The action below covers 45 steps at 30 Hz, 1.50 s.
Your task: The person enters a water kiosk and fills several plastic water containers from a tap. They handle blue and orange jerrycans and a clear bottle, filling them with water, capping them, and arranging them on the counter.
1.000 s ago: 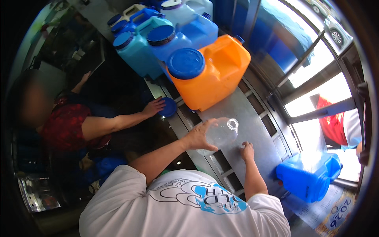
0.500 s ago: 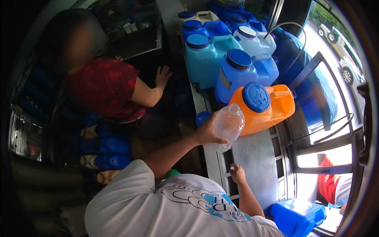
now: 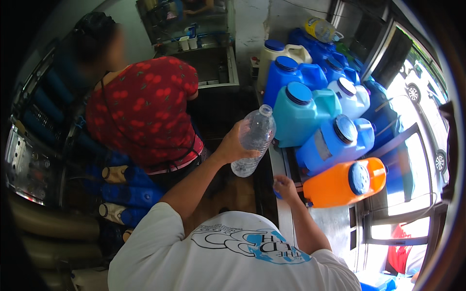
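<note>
Clear bottle (image 3: 258, 133) was gripped by left hand (image 3: 235, 148), beyond left edge of metal counter (image 3: 334, 224) | top was tilted away, rightward | right hand (image 3: 285, 188) was curled, lower right; contents couldn't be discerned

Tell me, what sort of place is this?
Perhaps a small water-refilling shop, though I can't be sure. Lidded plastic jugs stand clustered by the window side, more blue containers lie at left, and the left hand holds a clear bottle.
</note>
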Available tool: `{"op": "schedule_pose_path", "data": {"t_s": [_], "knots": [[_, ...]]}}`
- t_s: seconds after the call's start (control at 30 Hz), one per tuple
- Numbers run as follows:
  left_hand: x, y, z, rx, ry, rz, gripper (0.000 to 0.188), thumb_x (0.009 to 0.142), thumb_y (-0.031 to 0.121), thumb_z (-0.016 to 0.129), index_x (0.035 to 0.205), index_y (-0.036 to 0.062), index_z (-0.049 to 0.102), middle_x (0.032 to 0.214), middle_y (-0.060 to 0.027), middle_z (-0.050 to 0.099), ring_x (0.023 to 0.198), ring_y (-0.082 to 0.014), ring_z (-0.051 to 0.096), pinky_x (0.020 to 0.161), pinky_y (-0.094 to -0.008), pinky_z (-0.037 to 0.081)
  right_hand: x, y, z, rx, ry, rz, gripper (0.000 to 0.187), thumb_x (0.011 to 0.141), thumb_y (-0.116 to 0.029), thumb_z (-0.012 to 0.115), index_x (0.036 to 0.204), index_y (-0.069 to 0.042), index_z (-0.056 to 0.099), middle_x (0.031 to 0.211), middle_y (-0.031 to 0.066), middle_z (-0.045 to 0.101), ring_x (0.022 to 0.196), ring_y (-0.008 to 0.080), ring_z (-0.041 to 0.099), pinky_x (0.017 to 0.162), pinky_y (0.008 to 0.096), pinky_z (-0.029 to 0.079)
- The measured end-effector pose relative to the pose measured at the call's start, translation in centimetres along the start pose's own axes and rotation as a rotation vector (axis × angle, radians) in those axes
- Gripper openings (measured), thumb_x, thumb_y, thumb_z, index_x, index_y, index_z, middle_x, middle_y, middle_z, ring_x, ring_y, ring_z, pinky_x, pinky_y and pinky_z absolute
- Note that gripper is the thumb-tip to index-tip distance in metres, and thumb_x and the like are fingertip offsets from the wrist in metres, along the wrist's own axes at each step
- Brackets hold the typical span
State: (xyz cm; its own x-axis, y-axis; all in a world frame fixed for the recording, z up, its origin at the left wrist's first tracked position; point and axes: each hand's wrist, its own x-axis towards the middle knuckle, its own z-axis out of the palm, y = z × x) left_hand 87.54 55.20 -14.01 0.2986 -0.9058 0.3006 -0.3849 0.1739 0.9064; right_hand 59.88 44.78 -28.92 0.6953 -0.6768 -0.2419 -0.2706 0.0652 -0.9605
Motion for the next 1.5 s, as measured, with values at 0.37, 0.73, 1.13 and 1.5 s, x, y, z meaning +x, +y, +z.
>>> {"op": "schedule_pose_path", "data": {"t_s": [0.37,0.73,1.13,1.5], "knots": [[9.6,-0.6,-17.0,0.726,-0.008,-0.516,0.112,0.056,0.045,0.083,0.142,-0.0018,0.029,0.116,-0.0254,0.061,0.107,-0.0374,0.061,0.094,-0.0401,0.046,29.8,-22.6,9.5,0.683,-0.246,0.075,0.023,0.090,-0.019,0.057,0.108,-0.005,0.057,0.089,0.0077,0.064,0.072,0.0174,0.061,0.063,0.0304,0.050],[26.1,-6.9,-26.1,1.160,-0.338,-0.869,0.101,0.048,0.050,0.083,0.128,-0.0020,0.048,0.115,-0.0219,0.063,0.106,-0.0339,0.062,0.090,-0.0404,0.049,58.4,-25.0,22.0,0.717,-0.443,0.210,0.020,0.093,-0.010,0.049,0.109,0.001,0.055,0.096,0.0151,0.060,0.082,0.0242,0.061,0.070,0.0383,0.056],[37.1,-13.1,-27.0,1.548,-0.769,-1.226,0.074,0.054,0.040,0.090,0.118,0.0139,0.065,0.111,-0.0044,0.068,0.100,-0.0229,0.066,0.082,-0.0434,0.052,63.7,-17.9,25.2,0.741,-0.430,0.486,0.020,0.097,-0.012,0.048,0.112,0.001,0.053,0.107,0.0141,0.060,0.090,0.0289,0.063,0.076,0.0433,0.058],[40.4,-12.7,-26.2,1.660,-0.900,-1.118,0.042,0.083,0.030,0.067,0.122,0.0165,0.064,0.123,-0.0121,0.061,0.110,-0.0321,0.059,0.081,-0.0529,0.048,64.6,-17.2,23.8,0.751,-0.302,0.488,0.017,0.094,-0.007,0.051,0.111,-0.005,0.054,0.106,0.0113,0.055,0.091,0.0276,0.059,0.073,0.0384,0.057]]}}
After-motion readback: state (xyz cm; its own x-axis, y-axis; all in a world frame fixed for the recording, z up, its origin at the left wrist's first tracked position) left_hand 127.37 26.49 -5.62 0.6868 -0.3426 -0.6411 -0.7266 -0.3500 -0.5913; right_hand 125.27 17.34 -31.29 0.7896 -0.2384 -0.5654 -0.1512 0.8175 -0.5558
